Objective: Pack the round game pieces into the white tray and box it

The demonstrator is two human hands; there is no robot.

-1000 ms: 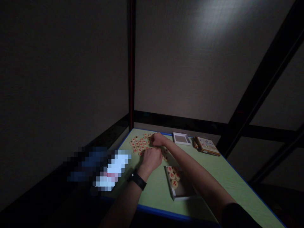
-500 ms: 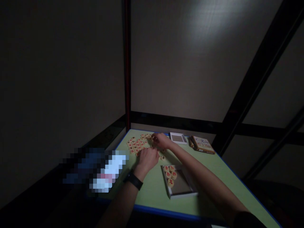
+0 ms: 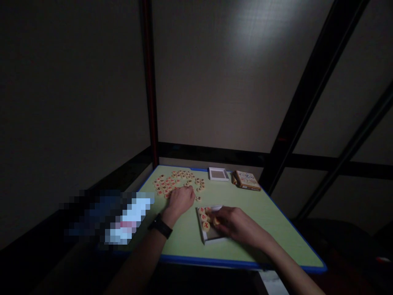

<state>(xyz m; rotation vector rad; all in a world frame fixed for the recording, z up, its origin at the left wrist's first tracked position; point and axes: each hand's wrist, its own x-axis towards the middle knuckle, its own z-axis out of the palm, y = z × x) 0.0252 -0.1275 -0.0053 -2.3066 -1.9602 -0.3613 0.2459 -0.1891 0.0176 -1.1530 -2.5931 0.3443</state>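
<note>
On a green table (image 3: 270,221) with a blue edge lie several round cream game pieces (image 3: 172,182) with red and dark marks, spread at the far left. My left hand (image 3: 181,200), with a black watch on the wrist, rests curled at the near edge of that spread. My right hand (image 3: 233,223) is over a shallow white box tray (image 3: 211,239) near the front and pinches a round piece (image 3: 216,221) beside several pieces lying in the tray.
A small empty white box half (image 3: 218,174) and a printed yellow box lid (image 3: 247,180) lie at the table's far edge. A blurred patch covers something left of the table. Dark wall panels and black beams stand close behind.
My right hand has come back from the spread of pieces to the tray near the front. The left hand has stayed at the pile. The view has shifted right.
</note>
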